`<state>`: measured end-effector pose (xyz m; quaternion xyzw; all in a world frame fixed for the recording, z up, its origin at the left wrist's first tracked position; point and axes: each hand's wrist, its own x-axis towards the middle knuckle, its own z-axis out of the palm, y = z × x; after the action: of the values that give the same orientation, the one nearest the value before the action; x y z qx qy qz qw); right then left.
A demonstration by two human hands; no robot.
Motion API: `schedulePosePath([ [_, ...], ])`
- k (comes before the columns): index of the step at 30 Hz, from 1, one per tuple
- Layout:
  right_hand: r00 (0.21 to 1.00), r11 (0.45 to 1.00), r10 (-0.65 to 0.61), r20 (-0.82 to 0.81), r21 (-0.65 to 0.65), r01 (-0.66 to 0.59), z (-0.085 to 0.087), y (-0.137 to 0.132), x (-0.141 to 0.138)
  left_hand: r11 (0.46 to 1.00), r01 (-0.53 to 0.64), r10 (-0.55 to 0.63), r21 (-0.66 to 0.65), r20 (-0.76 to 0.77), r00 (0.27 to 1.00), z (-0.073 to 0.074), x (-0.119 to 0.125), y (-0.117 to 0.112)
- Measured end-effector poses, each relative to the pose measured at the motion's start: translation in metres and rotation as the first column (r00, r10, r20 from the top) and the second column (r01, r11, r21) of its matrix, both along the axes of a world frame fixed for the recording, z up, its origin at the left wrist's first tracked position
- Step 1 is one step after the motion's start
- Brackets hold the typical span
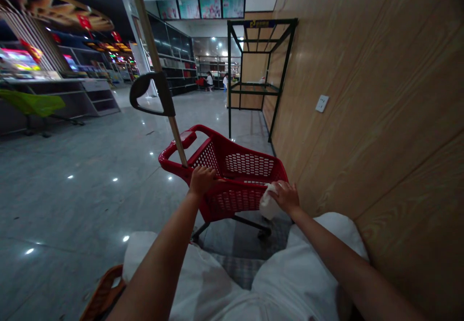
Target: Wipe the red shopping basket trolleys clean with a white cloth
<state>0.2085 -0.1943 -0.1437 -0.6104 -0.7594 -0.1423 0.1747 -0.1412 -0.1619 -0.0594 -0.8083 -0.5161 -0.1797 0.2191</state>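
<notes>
In front of me stands a red plastic shopping cart (250,166), its handle toward the left and its basket end near the wood-panelled wall. My left hand (203,180) is closed over the near rim of the basket, close to the handle. At the right end of the same rim, my right hand (286,196) presses a white cloth (268,204) against the cart; the cloth hangs down outside the basket. A long pole (154,55) with a black grip (154,94) rises out of the cart's handle end.
A dark metal frame rack (254,88) stands along the wood wall (348,156), which carries a socket (322,103). Left are a counter (101,96) and a green cart (34,103). An orange plastic item (103,294) is beside my left leg. Two people are far back.
</notes>
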Motion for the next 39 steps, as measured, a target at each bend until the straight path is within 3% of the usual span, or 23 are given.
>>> schedulePosePath([
  [2,0.999,0.999,-0.036,-0.009,0.016,0.036,-0.003,0.001,0.009,1.000,0.004,-0.003,-0.008,0.034,0.999,0.000,0.006,0.003],
  [4,0.999,0.999,-0.048,-0.011,0.004,0.048,0.002,0.006,-0.004,1.000,-0.003,0.004,-0.006,0.054,0.999,0.000,0.013,0.005],
  [7,1.000,0.997,-0.016,-0.011,-0.081,0.015,0.021,0.015,-0.058,1.000,-0.024,0.023,0.012,0.053,0.998,0.000,0.023,0.007],
  [10,0.994,0.982,0.109,-0.021,-0.154,-0.111,0.043,0.022,-0.122,0.999,-0.043,0.042,0.013,0.049,0.998,0.000,0.031,0.006],
  [13,0.991,0.978,0.130,-0.025,-0.161,-0.132,0.054,0.025,-0.151,0.999,-0.034,0.034,-0.010,0.046,0.998,0.001,0.036,0.003],
  [16,0.988,0.967,0.153,0.009,-0.206,-0.148,0.051,0.026,-0.128,1.000,-0.004,0.005,-0.030,0.045,0.999,0.002,0.036,0.000],
  [21,0.996,0.977,0.081,0.039,-0.201,-0.072,0.033,0.021,-0.035,0.999,0.002,-0.001,-0.032,0.008,1.000,0.002,0.035,0.000],
  [24,0.999,0.983,0.008,0.032,-0.181,-0.002,0.027,0.017,-0.003,1.000,-0.007,0.007,-0.029,-0.006,1.000,0.001,0.036,0.000],
  [27,1.000,0.986,0.024,0.015,-0.164,-0.021,0.030,0.015,-0.017,1.000,-0.021,0.021,-0.009,-0.011,1.000,-0.001,0.038,0.000],
  [34,0.979,0.966,0.201,-0.026,-0.158,-0.202,0.053,0.016,-0.138,0.999,-0.032,0.033,0.030,-0.029,0.999,-0.002,0.035,-0.004],
  [36,0.976,0.961,0.215,-0.021,-0.171,-0.215,0.052,0.017,-0.144,0.999,-0.022,0.023,0.033,-0.032,0.999,-0.003,0.031,-0.005],
  [39,0.980,0.966,0.196,0.007,-0.174,-0.192,0.041,0.016,-0.117,0.999,-0.011,0.013,0.048,-0.033,0.999,-0.004,0.028,-0.004],
])
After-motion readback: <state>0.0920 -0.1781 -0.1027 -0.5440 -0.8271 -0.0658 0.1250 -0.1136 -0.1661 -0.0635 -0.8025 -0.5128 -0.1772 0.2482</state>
